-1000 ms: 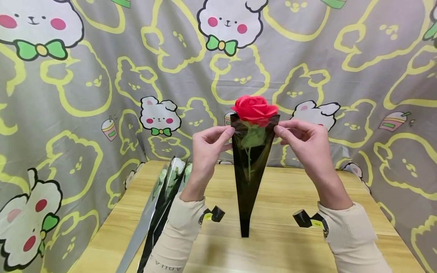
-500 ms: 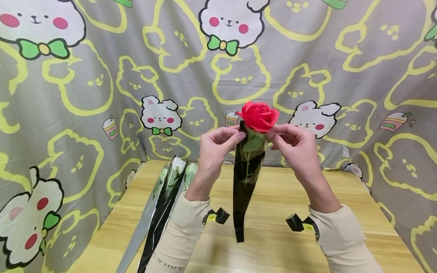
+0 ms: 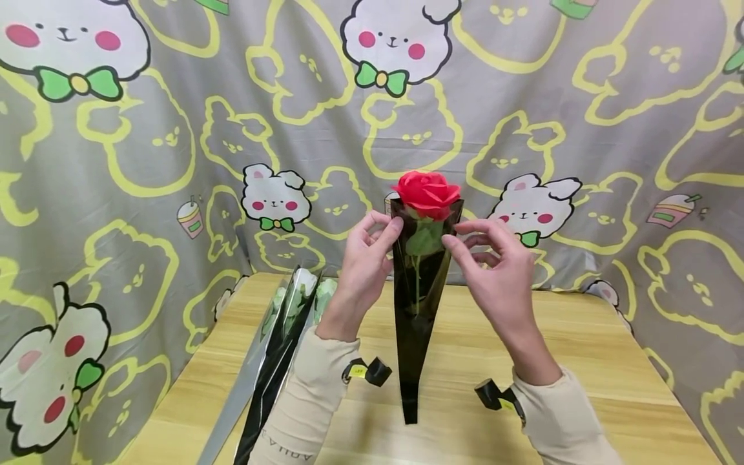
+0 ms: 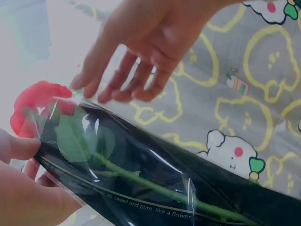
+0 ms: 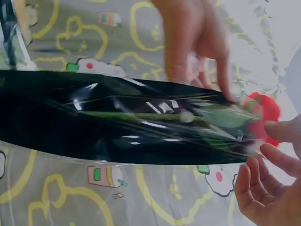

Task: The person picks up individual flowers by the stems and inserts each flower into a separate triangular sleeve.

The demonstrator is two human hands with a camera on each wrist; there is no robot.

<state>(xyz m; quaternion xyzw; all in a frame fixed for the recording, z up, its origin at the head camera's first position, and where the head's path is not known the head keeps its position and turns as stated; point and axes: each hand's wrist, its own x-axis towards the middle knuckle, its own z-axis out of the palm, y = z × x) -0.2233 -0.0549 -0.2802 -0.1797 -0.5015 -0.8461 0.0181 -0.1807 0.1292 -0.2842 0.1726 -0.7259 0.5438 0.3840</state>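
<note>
A red rose (image 3: pixel 429 194) with green leaves and a stem stands upright in a black and clear flower sleeve (image 3: pixel 411 361), its bloom above the rim. My left hand (image 3: pixel 365 274) pinches the sleeve's upper left edge between thumb and fingers. Beside the upper right edge is my right hand (image 3: pixel 501 278), thumb and index finger spread at the edge. In the left wrist view the right hand (image 4: pixel 146 42) looks loosely bent just above the sleeve; contact is hard to tell. Printed lettering runs along the sleeve (image 4: pixel 141 205).
Several wrapped pale flowers (image 3: pixel 299 290) lie at the left of the wooden table (image 3: pixel 494 349), in black and grey sleeves. A patterned grey curtain (image 3: pixel 325 142) hangs behind and at both sides. Small black cameras are strapped to both wrists.
The rose and sleeve swung right, then back left and slightly lower than at first. Squeezed narrower half a second ago, the sleeve's mouth is wider now. My right hand has moved inward, its fingers now spread.
</note>
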